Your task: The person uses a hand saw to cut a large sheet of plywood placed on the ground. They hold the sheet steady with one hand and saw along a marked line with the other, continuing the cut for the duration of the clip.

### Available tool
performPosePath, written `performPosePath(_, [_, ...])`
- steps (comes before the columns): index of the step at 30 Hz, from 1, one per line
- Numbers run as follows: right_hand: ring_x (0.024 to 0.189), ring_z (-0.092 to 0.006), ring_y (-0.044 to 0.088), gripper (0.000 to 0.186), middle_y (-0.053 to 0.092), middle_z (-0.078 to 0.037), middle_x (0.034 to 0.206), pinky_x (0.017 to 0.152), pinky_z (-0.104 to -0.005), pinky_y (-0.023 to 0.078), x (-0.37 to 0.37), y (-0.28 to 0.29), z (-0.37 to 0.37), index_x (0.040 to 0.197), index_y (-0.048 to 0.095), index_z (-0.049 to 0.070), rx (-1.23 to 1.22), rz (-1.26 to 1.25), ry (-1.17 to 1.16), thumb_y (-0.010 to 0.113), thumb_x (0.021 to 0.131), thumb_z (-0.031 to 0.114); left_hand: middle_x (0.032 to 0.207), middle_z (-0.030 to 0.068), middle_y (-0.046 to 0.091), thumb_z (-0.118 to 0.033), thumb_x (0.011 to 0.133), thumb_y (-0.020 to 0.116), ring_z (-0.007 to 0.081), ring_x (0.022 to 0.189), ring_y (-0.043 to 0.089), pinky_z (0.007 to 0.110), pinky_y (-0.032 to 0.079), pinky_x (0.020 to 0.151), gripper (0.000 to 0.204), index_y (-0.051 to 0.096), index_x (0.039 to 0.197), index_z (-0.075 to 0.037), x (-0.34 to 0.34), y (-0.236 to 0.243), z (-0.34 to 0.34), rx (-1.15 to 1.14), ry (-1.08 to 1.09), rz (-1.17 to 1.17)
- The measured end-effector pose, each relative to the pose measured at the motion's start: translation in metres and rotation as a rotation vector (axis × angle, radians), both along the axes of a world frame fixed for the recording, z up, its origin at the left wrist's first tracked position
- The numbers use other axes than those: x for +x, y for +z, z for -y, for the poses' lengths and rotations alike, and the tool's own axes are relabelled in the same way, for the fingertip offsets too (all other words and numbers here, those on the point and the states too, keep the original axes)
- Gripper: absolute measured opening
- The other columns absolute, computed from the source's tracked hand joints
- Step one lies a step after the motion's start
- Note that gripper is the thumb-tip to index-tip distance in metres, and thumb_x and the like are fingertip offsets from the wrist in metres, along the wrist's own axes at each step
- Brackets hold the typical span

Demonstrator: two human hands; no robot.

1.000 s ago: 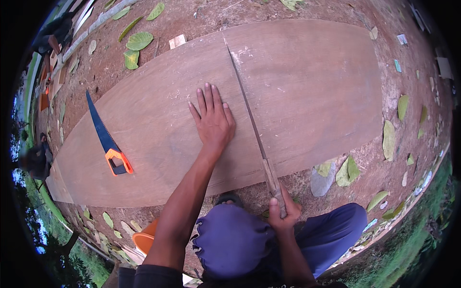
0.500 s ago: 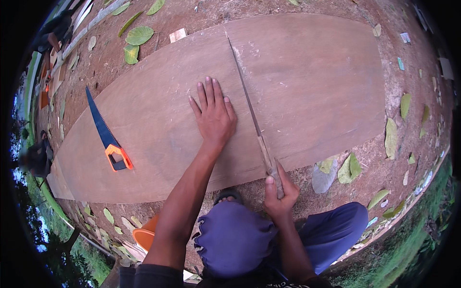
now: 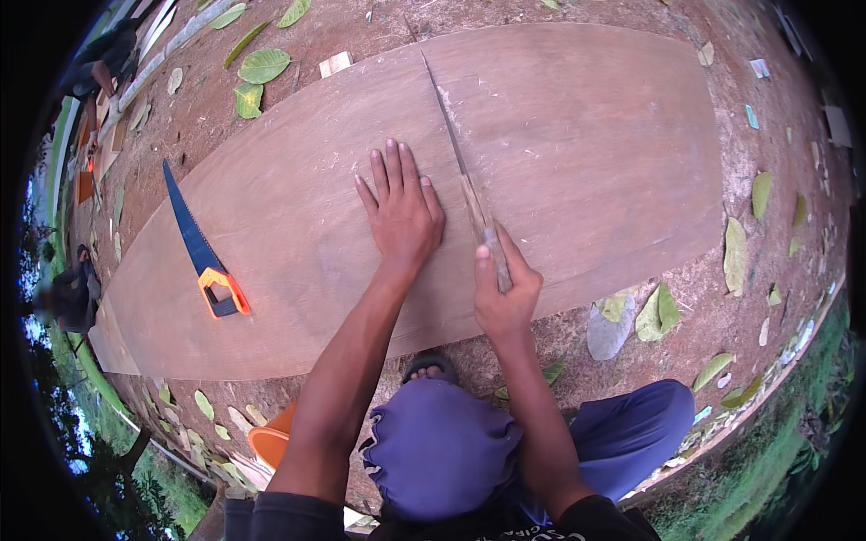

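Observation:
A wide brown sheet of plywood [image 3: 595,162] lies in front of me. My left hand [image 3: 402,216] rests flat on it, fingers spread, just left of a handsaw. My right hand [image 3: 507,284] is wrapped round the wooden handle of that handsaw [image 3: 447,117]. Its narrow blade points away from me, across the sheet's far edge, with the tip beyond it. Pale sawdust and splinters lie along the blade. A second handsaw [image 3: 191,225], with a dark blue blade and an orange and black handle, lies on the left part of the sheet.
Reddish soil with scattered leaves [image 3: 263,66] surrounds the sheet. A small wood block [image 3: 335,64] sits at its far edge. An orange container [image 3: 271,440] stands by my left arm. My blue-clad knee [image 3: 631,437] is at the lower right. People are partly visible at the far left.
My right hand has pushed the handsaw forward, away from me, so its tip now reaches past the sheet's far edge. My left hand stays in place.

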State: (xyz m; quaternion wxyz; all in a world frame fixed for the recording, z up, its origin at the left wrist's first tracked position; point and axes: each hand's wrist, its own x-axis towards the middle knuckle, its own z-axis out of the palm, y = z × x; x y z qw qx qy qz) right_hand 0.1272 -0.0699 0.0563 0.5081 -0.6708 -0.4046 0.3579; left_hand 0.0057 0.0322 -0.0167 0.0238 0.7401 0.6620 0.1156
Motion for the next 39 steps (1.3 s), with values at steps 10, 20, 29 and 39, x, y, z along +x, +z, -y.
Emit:
performPosePath(10, [0.082,-0.0174,0.073,0.043,0.076,-0.02,0.099,0.074,-0.0305,0.057,0.017,0.032,0.101,0.133,0.06,-0.011,-0.021,0.085,0.059,0.064,0.094,0.006,0.166,0.0161,0.03,-0.026,0.105,0.037,0.0365,0.156,0.021,0.06,0.007,0.125,0.059,0.033,0.158,0.0,-0.001,0.0,0.004,0.008,0.009,-0.014])
performPosePath(20, [0.078,-0.014,0.068,0.041,0.074,-0.018,0.093,0.073,-0.0326,0.055,0.012,0.029,0.1,0.133,0.062,-0.009,-0.021,0.097,0.049,0.063,0.096,0.008,0.167,0.0158,0.029,-0.026,0.105,0.036,0.036,0.156,0.019,0.06,0.006,0.125,0.059,0.032,0.158,-0.001,-0.008,-0.001,0.0,0.009,0.023,0.007])
performPosePath(29, [0.078,-0.0153,0.07,0.04,0.075,-0.018,0.089,0.073,-0.03,0.056,0.001,0.004,-0.004,0.132,0.062,-0.01,-0.026,-0.013,0.003,0.063,0.096,0.008,0.168,0.0149,0.027,-0.027,0.106,0.035,0.0347,0.157,0.017,0.059,0.006,0.125,0.059,0.03,0.159,-0.002,-0.002,-0.003,0.001,-0.009,0.008,0.004])
performPosePath(39, [0.088,-0.0125,0.065,0.04,0.074,-0.014,0.104,0.081,-0.0282,0.052,0.006,0.015,0.006,0.135,0.061,-0.008,-0.079,-0.037,0.05,0.06,0.098,0.008,0.166,0.0152,0.031,-0.026,0.106,0.036,0.035,0.156,0.02,0.059,0.008,0.125,0.058,0.033,0.158,-0.001,-0.002,0.0,0.002,0.029,0.015,0.001])
